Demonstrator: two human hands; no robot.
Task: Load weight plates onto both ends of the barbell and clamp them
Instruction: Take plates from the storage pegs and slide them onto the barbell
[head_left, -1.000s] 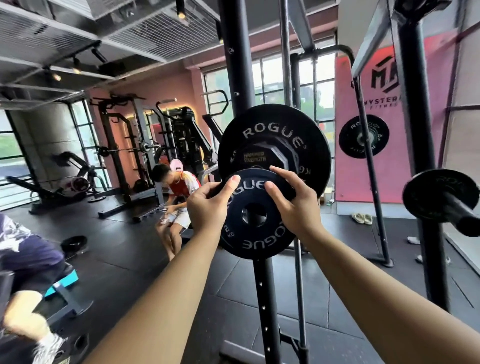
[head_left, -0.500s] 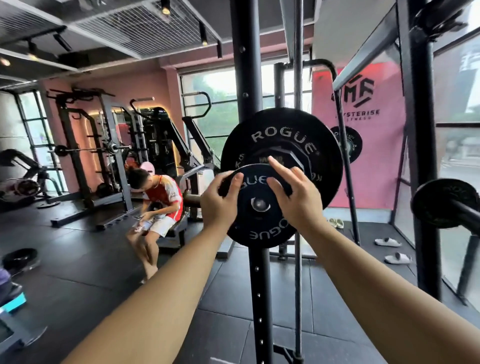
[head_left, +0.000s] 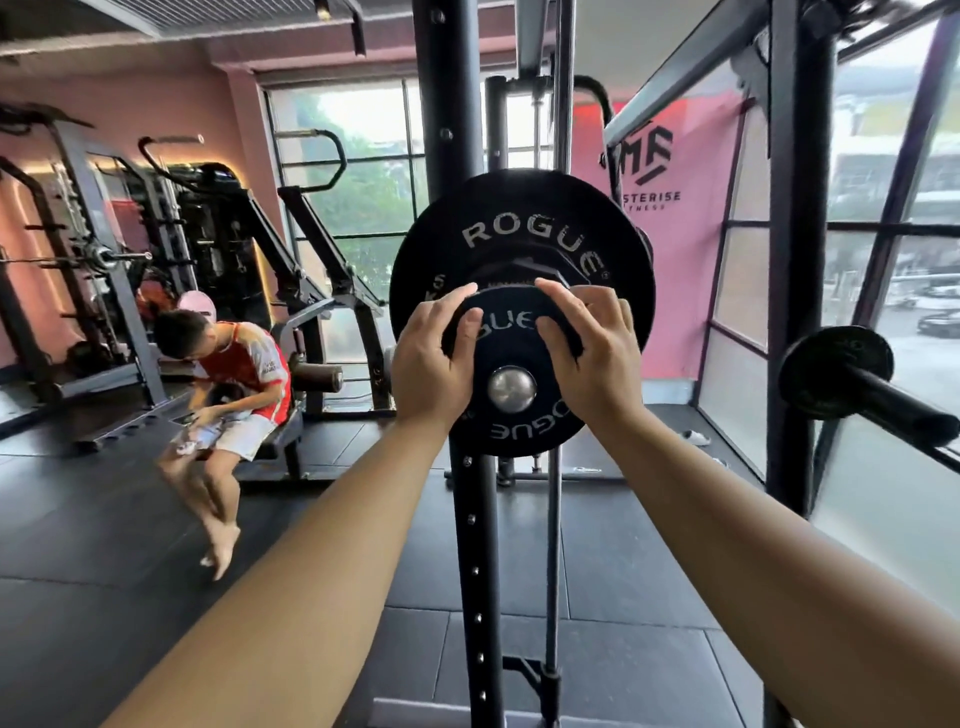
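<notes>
A small black ROGUE plate (head_left: 514, 426) sits on the barbell sleeve, whose steel end (head_left: 511, 388) shows through its centre hole. My left hand (head_left: 434, 364) grips its upper left rim, thumb on the face. My right hand (head_left: 589, 353) grips the upper right rim the same way. Behind it on the same sleeve is a large black ROGUE plate (head_left: 519, 218), with a hexagonal plate partly hidden between the two.
The black rack upright (head_left: 475, 571) runs straight down below the plates. Another loaded sleeve and plate (head_left: 836, 371) juts out at the right by the window post (head_left: 795, 260). A person sits on a bench (head_left: 234, 384) to the left. Black rubber floor lies below.
The small plate has gone onto the sleeve and slid toward the large plate; the steel end now pokes through its hole. Both hands shifted up to its top rim. The view moved closer.
</notes>
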